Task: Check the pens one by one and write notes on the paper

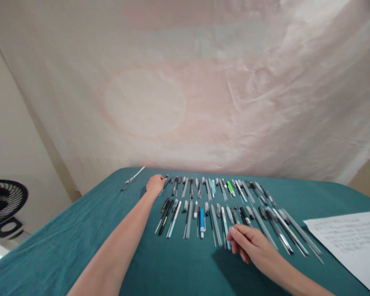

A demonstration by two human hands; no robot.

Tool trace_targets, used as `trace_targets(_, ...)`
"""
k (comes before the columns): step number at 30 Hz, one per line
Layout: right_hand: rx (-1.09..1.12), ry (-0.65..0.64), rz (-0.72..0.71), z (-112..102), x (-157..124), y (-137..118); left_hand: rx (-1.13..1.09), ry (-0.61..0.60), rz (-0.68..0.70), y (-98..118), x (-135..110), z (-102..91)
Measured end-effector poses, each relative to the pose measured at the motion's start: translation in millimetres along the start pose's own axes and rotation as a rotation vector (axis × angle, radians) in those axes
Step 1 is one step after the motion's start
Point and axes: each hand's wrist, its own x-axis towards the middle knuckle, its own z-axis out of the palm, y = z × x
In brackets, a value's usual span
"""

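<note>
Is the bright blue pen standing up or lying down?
Lying down: the blue pen rests lengthwise on the dark green cloth, its whole side showing.

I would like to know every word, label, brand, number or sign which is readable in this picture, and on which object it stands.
No text can be read.
White rectangular paper sheet: rows of writing, too blurred to read.
Blue-and-white plastic pen and the other black, clear and coloured pens: any print too small.
</note>
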Motion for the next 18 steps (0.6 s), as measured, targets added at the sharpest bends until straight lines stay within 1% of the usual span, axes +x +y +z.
trace_targets(3,-0.009,-0.008,0.011,1,0,-1,-0.006,0.000,0.029,-1,-2,0.8)
trace_targets(7,-0.020,-0.021,0.013,2,-2,-5,-0.039,0.015,0.064,5,-7,-0.6)
trace_targets(10,-0.015,-0.008,0.006,1,-3,-6,-0.081,0.041,0.079,12,-12,-7.9)
trace_targets(13,-0.017,0.005,0.008,1,-2,-5,-0.141,0.075,0.113,21,-20,-19.8)
trace_targets(15,-0.028,0.006,0.001,1,-2,-6,-0.196,0.094,0.156,33,-28,-28.9)
trace_targets(16,-0.033,0.003,-0.005,2,-2,-6,-0.230,0.095,0.186,43,-33,-33.9)
trace_targets(18,-0.039,0.000,-0.019,2,-2,-8,-0.310,0.068,0.278,69,-49,-45.6)
